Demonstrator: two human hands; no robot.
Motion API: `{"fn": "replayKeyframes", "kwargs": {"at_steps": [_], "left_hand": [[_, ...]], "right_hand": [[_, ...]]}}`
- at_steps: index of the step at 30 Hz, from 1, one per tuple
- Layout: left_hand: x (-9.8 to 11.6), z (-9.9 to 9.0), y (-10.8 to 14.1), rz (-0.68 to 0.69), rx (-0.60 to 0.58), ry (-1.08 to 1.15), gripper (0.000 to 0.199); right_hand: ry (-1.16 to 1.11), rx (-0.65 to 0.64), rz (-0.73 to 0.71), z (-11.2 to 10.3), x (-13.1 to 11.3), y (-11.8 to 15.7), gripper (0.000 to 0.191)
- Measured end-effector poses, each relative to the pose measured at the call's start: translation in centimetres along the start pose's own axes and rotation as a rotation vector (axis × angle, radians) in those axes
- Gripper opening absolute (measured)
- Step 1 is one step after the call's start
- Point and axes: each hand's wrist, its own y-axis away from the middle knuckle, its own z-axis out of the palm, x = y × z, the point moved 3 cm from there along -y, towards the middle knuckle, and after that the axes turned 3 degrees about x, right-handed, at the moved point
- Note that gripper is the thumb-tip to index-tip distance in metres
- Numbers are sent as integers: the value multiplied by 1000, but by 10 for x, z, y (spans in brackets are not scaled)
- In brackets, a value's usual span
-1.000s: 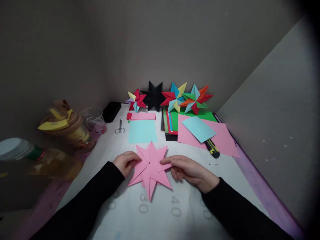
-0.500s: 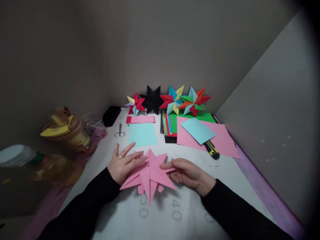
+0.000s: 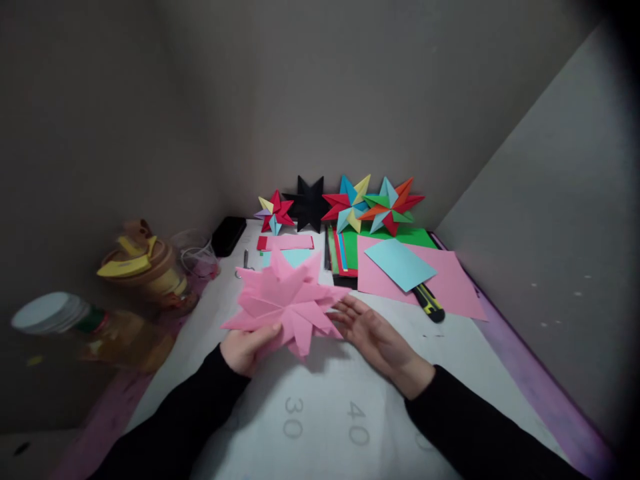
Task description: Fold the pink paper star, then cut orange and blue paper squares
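A pink folded paper star (image 3: 287, 303) with many points is held up over the white table sheet (image 3: 325, 427), tilted toward the camera. My left hand (image 3: 246, 347) grips its lower left part, thumb on the front face and the other fingers hidden behind the paper. My right hand (image 3: 373, 333) is beside the star's right points, palm partly turned up and fingers apart, with nothing in its grasp. Behind the star lie a light blue sheet (image 3: 299, 256), partly covered by it, and small scissors (image 3: 245, 265).
Paper stars, including a black one (image 3: 310, 203), lean on the back wall. Pink paper (image 3: 450, 280), a light blue card (image 3: 400, 263) and a yellow-black cutter (image 3: 429, 305) lie right. At left stand a jar (image 3: 50, 312) and brown cup (image 3: 145, 267); a phone (image 3: 229, 235) lies behind.
The pink star has been raised and turned to show its layered face. My left hand has moved from resting on it to gripping its lower edge; my right hand has let go and opened.
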Motion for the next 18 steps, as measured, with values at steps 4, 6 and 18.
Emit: {"fn": "replayKeyframes", "kwargs": {"at_steps": [4, 6, 18], "left_hand": [[-21, 17, 9, -222, -105, 41, 29], [-22, 21, 11, -225, -191, 9, 24], [-5, 30, 21, -97, -329, 3, 41]], "right_hand": [[117, -62, 96, 10, 16, 8, 46], [125, -13, 136, 12, 20, 11, 37], [138, 4, 87, 24, 22, 16, 29]]}}
